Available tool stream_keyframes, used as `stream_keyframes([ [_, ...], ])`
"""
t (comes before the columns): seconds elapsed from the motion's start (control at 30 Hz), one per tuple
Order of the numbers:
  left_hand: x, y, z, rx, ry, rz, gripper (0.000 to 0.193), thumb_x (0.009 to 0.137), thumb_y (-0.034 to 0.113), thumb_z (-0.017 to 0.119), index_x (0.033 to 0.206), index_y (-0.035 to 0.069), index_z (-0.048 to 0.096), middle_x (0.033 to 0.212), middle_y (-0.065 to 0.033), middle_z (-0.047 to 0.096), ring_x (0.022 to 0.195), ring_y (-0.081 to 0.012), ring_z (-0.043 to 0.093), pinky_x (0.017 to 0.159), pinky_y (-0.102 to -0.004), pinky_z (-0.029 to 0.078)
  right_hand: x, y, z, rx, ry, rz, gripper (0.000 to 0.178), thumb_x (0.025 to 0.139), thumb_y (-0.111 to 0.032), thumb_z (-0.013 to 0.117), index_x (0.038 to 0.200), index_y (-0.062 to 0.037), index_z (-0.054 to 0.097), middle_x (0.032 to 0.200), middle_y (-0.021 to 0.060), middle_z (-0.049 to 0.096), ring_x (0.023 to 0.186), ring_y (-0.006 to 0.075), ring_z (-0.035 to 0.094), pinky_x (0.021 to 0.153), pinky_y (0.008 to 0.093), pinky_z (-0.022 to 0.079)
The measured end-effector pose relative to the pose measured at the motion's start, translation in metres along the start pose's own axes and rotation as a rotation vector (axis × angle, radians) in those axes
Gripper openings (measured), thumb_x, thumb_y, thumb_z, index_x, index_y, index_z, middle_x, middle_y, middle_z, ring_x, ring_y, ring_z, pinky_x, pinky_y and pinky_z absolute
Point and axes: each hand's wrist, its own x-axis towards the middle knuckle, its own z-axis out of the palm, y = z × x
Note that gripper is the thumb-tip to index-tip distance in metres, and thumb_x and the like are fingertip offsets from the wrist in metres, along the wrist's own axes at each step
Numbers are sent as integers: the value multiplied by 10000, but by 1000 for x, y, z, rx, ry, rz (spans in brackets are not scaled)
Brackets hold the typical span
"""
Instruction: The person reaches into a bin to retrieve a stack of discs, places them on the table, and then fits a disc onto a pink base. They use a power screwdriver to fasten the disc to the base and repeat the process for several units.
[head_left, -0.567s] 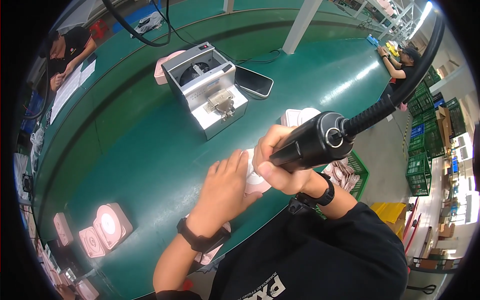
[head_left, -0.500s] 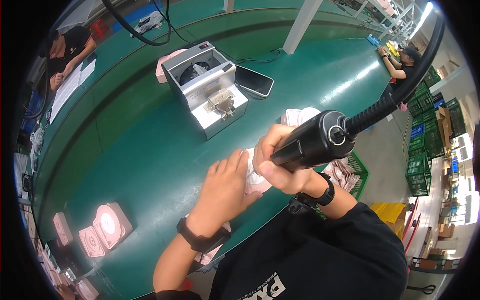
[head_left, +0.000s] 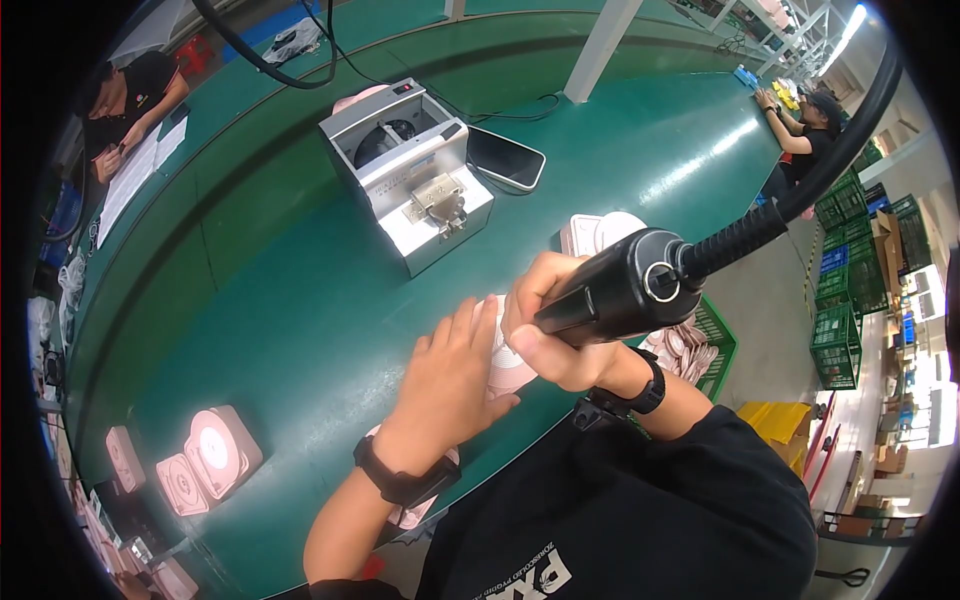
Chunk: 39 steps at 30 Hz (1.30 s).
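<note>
Pointing lower-left, long axis slanted — black tool (head_left: 625,288) in right hand (head_left: 565,355).

White lettering (head_left: 513,577) with a small emblem (head_left: 553,570) marks the wearer's black shirt (head_left: 660,500); print (head_left: 392,186) on a gray machine (head_left: 395,225) is illegibly small.

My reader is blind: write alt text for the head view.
A person's right hand grips what looks like a black corded electric screwdriver over a pink casing, which the left hand touches on a green workbench. A grey benchtop machine stands beyond; a green basket holds pink pieces.
</note>
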Motion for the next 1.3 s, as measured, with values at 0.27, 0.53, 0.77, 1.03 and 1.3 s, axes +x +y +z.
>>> stream_keyframes([
  [0.27, -14, -13, -22, 27, -61, -139, 1061, 661, 235, 929, 1547, 3, 393, 1482, -225, 504, 1335, -389, 527, 1078, -488, 465, 41, -26, -5, 39, -27, -61, 189, 933, -36, 664, 925, -31, 475, 673, 63, 566, 557, 121, 528, 557, 300, 475],
  [0.53, -59, -114, -90, 332, 406, -337, 889, 751, 183, 881, 1507, -14, 455, 1429, -285, 549, 1323, -448, 526, 1119, -482, 444, 129, -9, -10, 40, 176, -206, 203, 968, -93, 689, 934, -40, 495, 636, 25, 517, 487, 117, 477, 496, 310, 436],
  [0.77, -138, -35, -41, 207, 461, -597, 867, 830, 268, 831, 1524, -43, 415, 1517, -296, 482, 1404, -480, 448, 1171, -568, 354, 136, 33, -7, 1, 135, -126, 181, 950, -60, 684, 914, -38, 508, 634, 17, 518, 488, 114, 503, 470, 279, 411],
  [1.03, -145, 23, 28, -91, 601, -703, 1025, 671, 363, 939, 1494, -18, 461, 1537, -270, 467, 1428, -484, 402, 1188, -606, 309, 120, 15, 3, 17, 101, -7, 206, 952, -93, 695, 904, -41, 501, 624, 24, 522, 488, 117, 502, 478, 294, 420],
  [1.3, -76, -18, 8, -94, 490, -309, 815, 600, 391, 977, 1283, 43, 700, 1507, -181, 541, 1410, -407, 453, 1180, -539, 340, 90, -25, 19, 244, -56, -15, 312, 948, -207, 725, 869, -64, 459, 609, 42, 523, 492, 137, 479, 503, 314, 426],
])
